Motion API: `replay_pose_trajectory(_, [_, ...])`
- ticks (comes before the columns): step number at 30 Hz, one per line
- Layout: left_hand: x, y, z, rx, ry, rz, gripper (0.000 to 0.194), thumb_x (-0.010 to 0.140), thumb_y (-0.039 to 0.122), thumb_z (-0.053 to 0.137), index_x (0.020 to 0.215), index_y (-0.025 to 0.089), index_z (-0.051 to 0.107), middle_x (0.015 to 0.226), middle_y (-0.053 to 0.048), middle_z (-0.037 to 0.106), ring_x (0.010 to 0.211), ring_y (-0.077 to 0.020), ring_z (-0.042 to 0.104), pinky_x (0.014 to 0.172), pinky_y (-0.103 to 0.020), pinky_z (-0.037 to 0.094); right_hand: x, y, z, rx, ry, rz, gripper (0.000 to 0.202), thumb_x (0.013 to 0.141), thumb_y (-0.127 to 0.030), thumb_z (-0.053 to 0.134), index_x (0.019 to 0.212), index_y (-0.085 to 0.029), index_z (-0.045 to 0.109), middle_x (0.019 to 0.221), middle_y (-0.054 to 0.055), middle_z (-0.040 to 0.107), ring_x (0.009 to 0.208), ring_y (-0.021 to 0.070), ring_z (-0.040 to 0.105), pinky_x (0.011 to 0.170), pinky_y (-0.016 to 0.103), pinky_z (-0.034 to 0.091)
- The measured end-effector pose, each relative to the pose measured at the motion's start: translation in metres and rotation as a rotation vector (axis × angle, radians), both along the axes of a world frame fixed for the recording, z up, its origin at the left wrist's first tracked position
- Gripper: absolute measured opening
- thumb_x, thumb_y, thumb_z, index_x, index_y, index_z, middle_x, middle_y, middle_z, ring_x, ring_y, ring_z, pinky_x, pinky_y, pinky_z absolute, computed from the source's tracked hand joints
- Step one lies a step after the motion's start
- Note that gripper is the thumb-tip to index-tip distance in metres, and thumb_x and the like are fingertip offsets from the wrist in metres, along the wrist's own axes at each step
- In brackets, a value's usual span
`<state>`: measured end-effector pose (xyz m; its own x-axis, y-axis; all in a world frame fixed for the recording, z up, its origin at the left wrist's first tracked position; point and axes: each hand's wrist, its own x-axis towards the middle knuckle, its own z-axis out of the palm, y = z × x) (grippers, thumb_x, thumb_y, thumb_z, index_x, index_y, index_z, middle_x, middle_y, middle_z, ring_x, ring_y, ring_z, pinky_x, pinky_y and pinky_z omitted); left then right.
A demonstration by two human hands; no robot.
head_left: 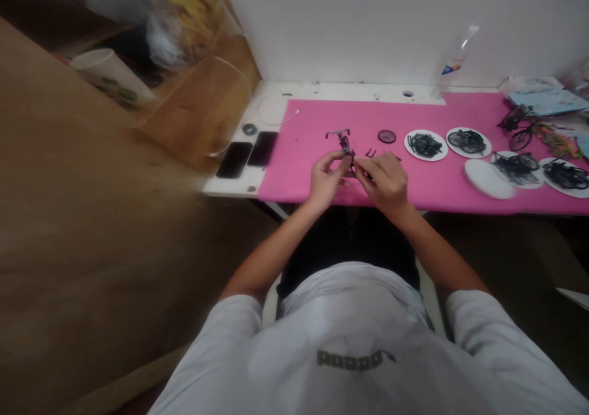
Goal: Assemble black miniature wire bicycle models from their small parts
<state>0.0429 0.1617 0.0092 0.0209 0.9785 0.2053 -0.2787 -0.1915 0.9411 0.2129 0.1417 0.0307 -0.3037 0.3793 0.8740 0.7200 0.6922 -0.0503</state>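
Near the front edge of the pink mat, both hands meet at a small model bicycle frame [345, 142] with handlebars that point away from me. My left hand [326, 178] pinches the frame from the left, thumb and fingers closed. From the other side my right hand [384, 178] has its fingertips pressed together against the frame; any small part between them is hidden. Just beyond the right hand lie a small dark forked part [370, 153] and a loose spoked wheel [387, 136].
White plates [442, 155] of dark bicycle parts stand to the right, beside a stacked white lid or plate [488, 180]. Assembled model bicycles [522, 134] lie at the far right. Two phones [234, 160] rest at the left. A white wall [368, 28] rises behind the table.
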Motion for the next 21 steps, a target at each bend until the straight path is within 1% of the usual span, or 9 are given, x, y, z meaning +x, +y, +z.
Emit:
replay_pose_trajectory(2, [-0.0001,0.0005,-0.0004,0.015,-0.015,-0.004,0.050,0.084,0.063,0.089,0.109,0.021,0.079,0.113,-0.008,0.081,0.069,-0.0143,0.078,0.046,-0.019,0.054,0.0011,-0.0008,-0.0003,-0.004,0.000,0.016,0.015,0.108,-0.023,0.069,0.118,-0.023,0.080,0.095,0.008,0.081,0.086,0.0221,0.073,0.086,0.042,0.059])
replay_pose_trajectory(5, [-0.0008,0.0014,-0.0013,0.054,-0.027,-0.024,0.052,0.083,0.066,0.090,0.107,0.021,0.078,0.105,-0.007,0.081,0.069,-0.0152,0.078,0.047,-0.020,0.055,0.0024,-0.0026,-0.0005,0.011,-0.006,0.051,0.013,0.106,-0.023,0.072,0.117,-0.023,0.079,0.098,0.008,0.083,0.088,0.0219,0.074,0.086,0.042,0.059])
replay_pose_trajectory(8, [-0.0017,0.0016,-0.0007,0.107,-0.043,-0.047,0.052,0.082,0.066,0.091,0.105,0.022,0.078,0.097,-0.006,0.081,0.069,-0.0165,0.079,0.047,-0.022,0.056,0.0030,-0.0044,-0.0009,0.068,0.005,0.085,0.013,0.105,-0.021,0.074,0.117,-0.022,0.080,0.102,0.009,0.084,0.089,0.0220,0.075,0.084,0.042,0.059])
replay_pose_trajectory(11, [-0.0021,0.0004,0.0015,0.133,-0.049,-0.056,0.051,0.082,0.066,0.091,0.103,0.022,0.078,0.093,-0.005,0.081,0.068,-0.0160,0.078,0.048,-0.022,0.055,0.0032,-0.0058,-0.0016,0.067,0.005,0.088,0.016,0.104,-0.022,0.076,0.119,-0.022,0.080,0.104,0.010,0.084,0.092,0.0229,0.076,0.083,0.042,0.060])
replay_pose_trajectory(15, [-0.0013,-0.0027,0.0040,0.100,-0.027,-0.032,0.055,0.079,0.071,0.091,0.103,0.023,0.080,0.095,-0.005,0.082,0.067,-0.0145,0.076,0.050,-0.022,0.055,0.0018,-0.0071,-0.0023,0.068,0.033,0.127,0.019,0.103,-0.021,0.078,0.121,-0.024,0.081,0.106,0.010,0.084,0.093,0.0234,0.077,0.084,0.043,0.061])
replay_pose_trajectory(18, [-0.0006,-0.0029,0.0024,0.074,-0.028,-0.013,0.058,0.076,0.074,0.092,0.103,0.023,0.081,0.098,-0.006,0.082,0.064,-0.0122,0.072,0.051,-0.022,0.055,-0.0010,-0.0073,-0.0018,0.079,0.050,0.133,0.015,0.103,-0.020,0.076,0.117,-0.024,0.081,0.104,0.009,0.084,0.092,0.0229,0.077,0.082,0.042,0.061])
replay_pose_trajectory(21, [-0.0007,-0.0002,-0.0016,0.067,-0.040,-0.001,0.060,0.075,0.073,0.092,0.105,0.022,0.080,0.096,-0.005,0.080,0.062,-0.0105,0.068,0.051,-0.022,0.054,-0.0039,-0.0061,0.0003,0.029,0.062,0.119,0.009,0.104,-0.023,0.074,0.111,-0.024,0.081,0.102,0.009,0.084,0.092,0.0238,0.077,0.083,0.044,0.062])
